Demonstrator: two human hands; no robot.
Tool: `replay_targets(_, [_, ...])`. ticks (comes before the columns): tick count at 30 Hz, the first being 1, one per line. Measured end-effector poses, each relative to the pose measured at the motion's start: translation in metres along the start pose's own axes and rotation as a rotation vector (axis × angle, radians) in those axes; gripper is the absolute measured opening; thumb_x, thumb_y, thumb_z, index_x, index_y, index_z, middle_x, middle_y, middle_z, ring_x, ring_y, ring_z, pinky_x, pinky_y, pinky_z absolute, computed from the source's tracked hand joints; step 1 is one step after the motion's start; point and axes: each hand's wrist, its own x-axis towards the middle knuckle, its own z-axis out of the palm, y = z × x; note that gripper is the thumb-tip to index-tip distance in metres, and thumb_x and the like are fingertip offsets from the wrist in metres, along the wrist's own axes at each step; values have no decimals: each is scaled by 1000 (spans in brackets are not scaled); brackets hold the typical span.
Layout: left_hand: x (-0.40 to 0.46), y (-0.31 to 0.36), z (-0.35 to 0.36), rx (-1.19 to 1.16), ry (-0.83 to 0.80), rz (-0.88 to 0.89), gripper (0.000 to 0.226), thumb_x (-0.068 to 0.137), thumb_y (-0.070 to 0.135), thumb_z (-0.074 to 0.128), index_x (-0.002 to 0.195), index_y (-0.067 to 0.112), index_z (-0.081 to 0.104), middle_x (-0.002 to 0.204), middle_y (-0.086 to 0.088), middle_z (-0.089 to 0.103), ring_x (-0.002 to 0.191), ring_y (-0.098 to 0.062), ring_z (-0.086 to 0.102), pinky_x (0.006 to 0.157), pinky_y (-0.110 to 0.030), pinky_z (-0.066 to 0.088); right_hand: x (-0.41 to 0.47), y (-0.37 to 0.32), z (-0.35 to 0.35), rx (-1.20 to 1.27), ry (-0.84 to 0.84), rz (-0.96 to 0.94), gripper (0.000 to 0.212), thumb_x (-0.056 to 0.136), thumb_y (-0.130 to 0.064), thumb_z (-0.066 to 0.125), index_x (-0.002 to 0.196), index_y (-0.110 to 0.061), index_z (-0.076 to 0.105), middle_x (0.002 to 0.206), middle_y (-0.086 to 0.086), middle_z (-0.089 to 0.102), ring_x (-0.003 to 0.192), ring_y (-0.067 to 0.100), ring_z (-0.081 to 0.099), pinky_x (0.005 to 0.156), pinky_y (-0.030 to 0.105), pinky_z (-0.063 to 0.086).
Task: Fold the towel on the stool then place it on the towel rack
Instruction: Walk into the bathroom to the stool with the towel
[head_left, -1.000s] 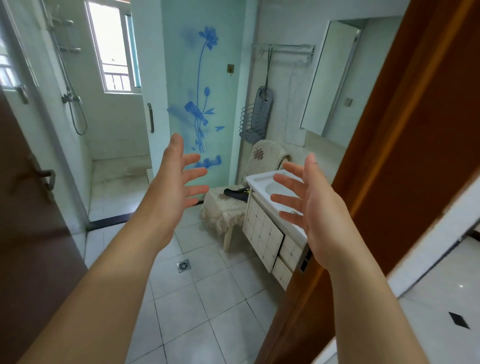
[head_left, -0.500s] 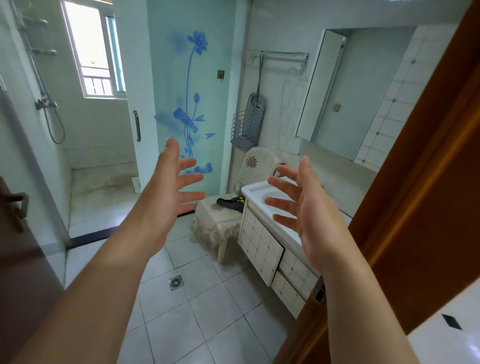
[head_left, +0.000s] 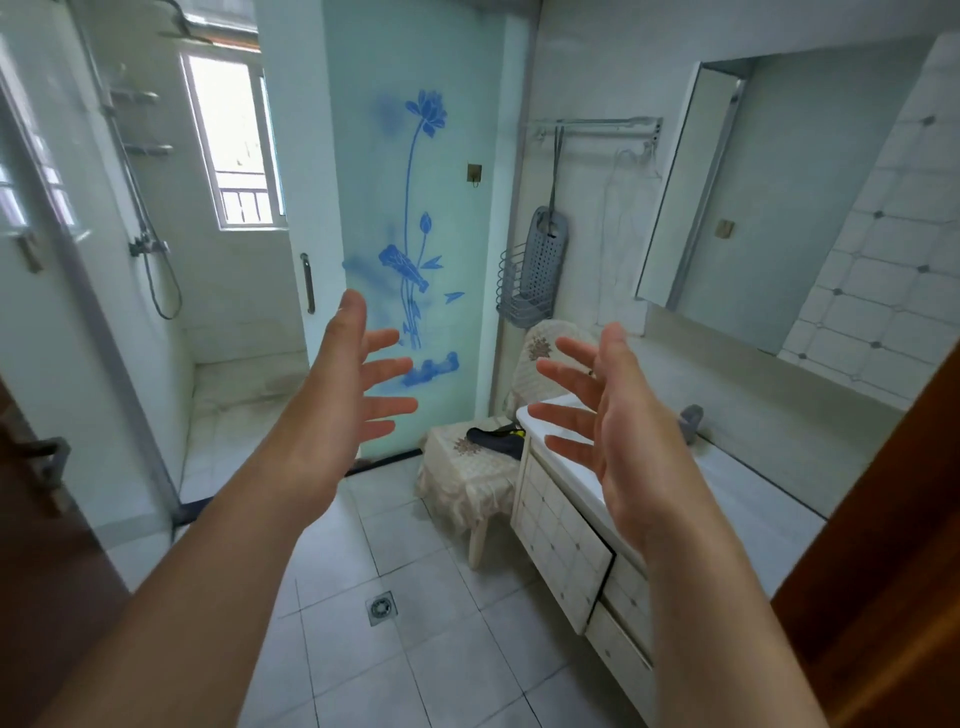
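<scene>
A dark towel (head_left: 496, 441) with a bit of yellow lies crumpled on the seat of a stool (head_left: 457, 473) draped in cream lace cloth, against the far wall beside the sink cabinet. The metal towel rack (head_left: 597, 124) is mounted high on the wall above it. My left hand (head_left: 348, 395) and my right hand (head_left: 608, 426) are both raised in front of me, palms facing each other, fingers spread, holding nothing. Both are well short of the stool.
A white sink cabinet (head_left: 566, 540) runs along the right wall under a mirror (head_left: 779, 208). A grey basket (head_left: 530, 270) hangs from the rack. A brown door frame (head_left: 893, 545) stands at the right, a glass shower door (head_left: 405, 234) ahead, a floor drain (head_left: 381, 607) below.
The view has moved forward into the bathroom and turned right; the stool and sink are nearer. Both hands stay raised and spread, holding nothing.
</scene>
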Motion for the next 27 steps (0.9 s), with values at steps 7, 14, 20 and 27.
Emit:
replay_targets(7, [60, 12, 21, -11, 69, 17, 67, 90, 76, 22, 125, 32, 60, 122, 3, 68, 94, -24, 74, 97, -46, 49, 69, -1, -3, 26, -39, -38, 61, 90, -79, 31, 128, -42, 63, 121, -18, 72, 97, 10, 74, 97, 48, 54])
replay_targets(14, [95, 4, 13, -25, 135, 44, 77, 81, 81, 26, 127, 30, 61, 120, 3, 70, 91, -20, 75, 88, -42, 51, 121, 9, 13, 27, -82, -14, 55, 92, -76, 33, 120, -43, 66, 115, -18, 74, 98, 12, 74, 99, 49, 52])
replay_targets(20, [120, -2, -1, -24, 121, 46, 83, 72, 82, 29, 128, 31, 60, 119, 4, 70, 91, -19, 75, 89, -42, 51, 146, 13, 31, 11, -107, -12, 55, 94, -75, 32, 121, -42, 66, 117, -17, 74, 100, 13, 74, 99, 49, 51])
replay_targets(27, [166, -9, -16, -25, 54, 55, 76, 80, 82, 26, 126, 32, 61, 120, 3, 70, 89, -20, 76, 91, -43, 51, 172, 19, 54, -1, -38, -38, 56, 93, -76, 32, 123, -42, 65, 117, -17, 74, 98, 11, 74, 99, 49, 52])
